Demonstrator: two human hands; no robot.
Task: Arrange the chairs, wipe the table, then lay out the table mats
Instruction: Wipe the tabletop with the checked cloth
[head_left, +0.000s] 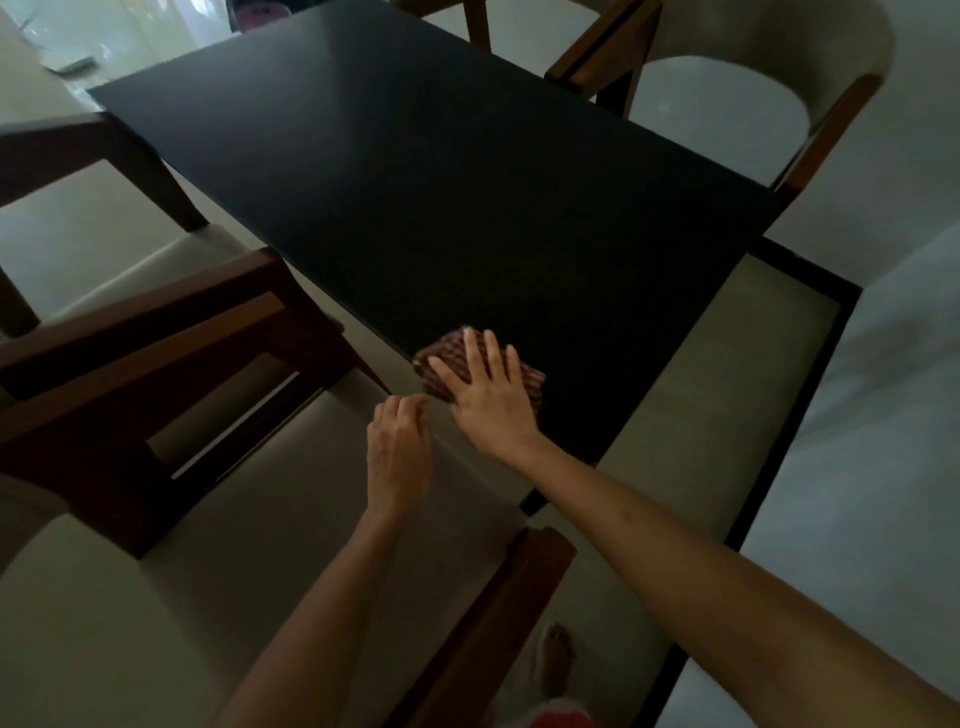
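Observation:
A black rectangular table (426, 197) fills the middle of the head view. A brown checked cloth (447, 358) lies near the table's near left edge. My right hand (488, 400) presses flat on the cloth with fingers spread. My left hand (397, 452) hovers just off the table's edge beside the cloth, fingers loosely curled and holding nothing. A wooden chair with a cream seat (156, 545) stands directly below my arms. Another chair (104, 270) stands at the left side, and a third (769, 67) at the far right corner. No table mats are in view.
A bench with a cream cushion and a dark frame (737, 395) runs along the table's right end. A pale surface (883, 415) lies further right. My bare foot (556, 665) shows on the light floor at the bottom.

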